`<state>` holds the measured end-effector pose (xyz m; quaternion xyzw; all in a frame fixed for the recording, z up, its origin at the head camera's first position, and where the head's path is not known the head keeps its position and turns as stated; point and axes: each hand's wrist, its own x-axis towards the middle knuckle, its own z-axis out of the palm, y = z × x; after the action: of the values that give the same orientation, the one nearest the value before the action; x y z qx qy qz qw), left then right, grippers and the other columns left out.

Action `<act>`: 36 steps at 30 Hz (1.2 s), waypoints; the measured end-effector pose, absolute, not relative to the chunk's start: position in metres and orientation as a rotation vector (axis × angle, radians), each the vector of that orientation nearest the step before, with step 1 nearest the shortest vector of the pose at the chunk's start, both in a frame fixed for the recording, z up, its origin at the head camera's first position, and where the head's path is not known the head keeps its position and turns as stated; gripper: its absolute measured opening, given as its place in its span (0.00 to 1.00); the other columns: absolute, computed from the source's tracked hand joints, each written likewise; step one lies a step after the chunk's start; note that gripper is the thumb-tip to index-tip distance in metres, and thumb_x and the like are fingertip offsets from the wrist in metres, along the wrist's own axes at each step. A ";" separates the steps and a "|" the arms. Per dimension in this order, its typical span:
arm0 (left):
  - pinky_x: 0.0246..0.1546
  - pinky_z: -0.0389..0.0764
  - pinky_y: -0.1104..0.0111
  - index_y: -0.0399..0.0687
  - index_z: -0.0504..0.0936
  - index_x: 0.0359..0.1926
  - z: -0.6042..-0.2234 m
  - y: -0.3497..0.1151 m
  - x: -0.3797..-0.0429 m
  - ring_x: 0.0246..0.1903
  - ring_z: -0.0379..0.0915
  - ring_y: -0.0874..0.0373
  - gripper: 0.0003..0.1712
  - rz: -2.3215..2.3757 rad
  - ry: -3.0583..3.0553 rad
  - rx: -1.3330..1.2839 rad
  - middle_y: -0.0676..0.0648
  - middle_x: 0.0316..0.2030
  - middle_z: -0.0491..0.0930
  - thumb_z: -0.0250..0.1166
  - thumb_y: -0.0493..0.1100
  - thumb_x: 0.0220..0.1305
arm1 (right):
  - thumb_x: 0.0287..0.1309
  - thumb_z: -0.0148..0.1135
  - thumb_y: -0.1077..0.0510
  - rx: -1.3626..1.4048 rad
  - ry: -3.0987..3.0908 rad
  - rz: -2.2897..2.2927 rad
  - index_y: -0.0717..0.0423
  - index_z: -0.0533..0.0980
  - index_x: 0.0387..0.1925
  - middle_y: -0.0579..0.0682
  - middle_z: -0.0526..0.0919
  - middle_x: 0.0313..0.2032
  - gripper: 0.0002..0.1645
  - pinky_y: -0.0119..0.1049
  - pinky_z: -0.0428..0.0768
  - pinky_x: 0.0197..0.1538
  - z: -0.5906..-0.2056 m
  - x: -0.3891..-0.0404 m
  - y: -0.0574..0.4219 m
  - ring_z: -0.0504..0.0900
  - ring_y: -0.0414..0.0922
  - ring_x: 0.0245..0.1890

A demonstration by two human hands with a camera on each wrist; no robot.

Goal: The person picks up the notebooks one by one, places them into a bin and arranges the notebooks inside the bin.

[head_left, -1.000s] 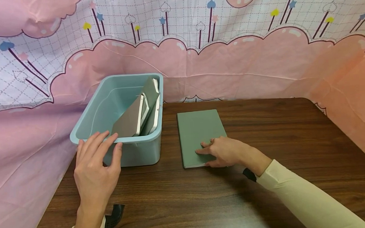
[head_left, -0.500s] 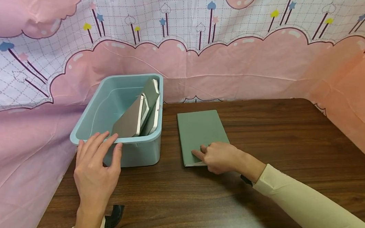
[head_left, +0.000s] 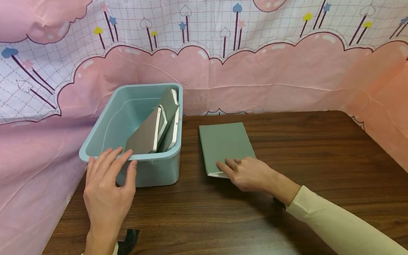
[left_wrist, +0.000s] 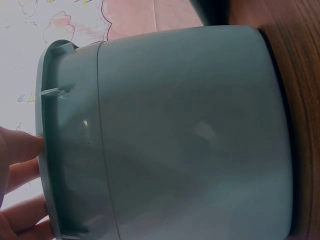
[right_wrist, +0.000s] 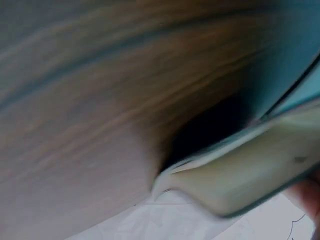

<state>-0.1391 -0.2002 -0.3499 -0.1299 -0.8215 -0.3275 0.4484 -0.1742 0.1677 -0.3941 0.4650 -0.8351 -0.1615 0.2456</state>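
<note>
A green notebook (head_left: 225, 141) lies to the right of a light blue plastic bin (head_left: 151, 175). My right hand (head_left: 250, 175) grips its near right corner, index finger on top of the cover. That near edge is raised off the table, and the right wrist view shows the pages' edge (right_wrist: 240, 172) bowed, with a fingertip at the lower right. My left hand (head_left: 107, 194) rests on the bin's near rim with fingers extended. In the left wrist view, those fingers (left_wrist: 22, 145) touch the rim above the bin's front wall (left_wrist: 200, 130).
Several books or notebooks (head_left: 143, 134) lean against the right side inside the bin. Brown wood-grain table (head_left: 312, 148) extends to the right and in front. A pink and white patterned cloth (head_left: 256, 71) hangs behind and on both sides.
My right hand has shifted from lying spread on the notebook to gripping its near edge, which has risen from the table. The left hand stays at the bin's rim.
</note>
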 end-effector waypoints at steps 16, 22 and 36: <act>0.76 0.62 0.35 0.46 0.92 0.52 -0.351 -0.199 -0.138 0.62 0.80 0.39 0.14 -0.797 -2.016 -0.333 0.40 0.54 0.90 0.72 0.42 0.68 | 0.60 0.66 0.61 1.274 -2.227 -0.393 0.45 0.80 0.55 0.62 0.88 0.54 0.21 0.33 0.75 0.15 -0.386 -0.182 0.183 0.87 0.48 0.25; 0.77 0.62 0.35 0.46 0.92 0.52 -0.350 -0.198 -0.137 0.62 0.80 0.38 0.14 -0.807 -2.022 -0.325 0.40 0.54 0.90 0.73 0.41 0.67 | 0.58 0.63 0.57 1.245 -2.278 -0.299 0.49 0.77 0.56 0.64 0.87 0.59 0.23 0.36 0.76 0.15 -0.383 -0.182 0.188 0.88 0.48 0.27; 0.76 0.63 0.35 0.46 0.92 0.52 -0.350 -0.199 -0.135 0.62 0.81 0.39 0.14 -0.793 -2.017 -0.329 0.40 0.53 0.90 0.73 0.41 0.67 | 0.45 0.76 0.69 1.142 -2.109 -0.242 0.52 0.78 0.57 0.62 0.86 0.59 0.34 0.34 0.66 0.13 -0.374 -0.189 0.199 0.87 0.48 0.27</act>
<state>-0.1354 -0.1988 -0.3503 -0.1336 -0.8184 -0.3215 0.4571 -0.1895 0.1990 -0.3739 0.4424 -0.8171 -0.0938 0.3576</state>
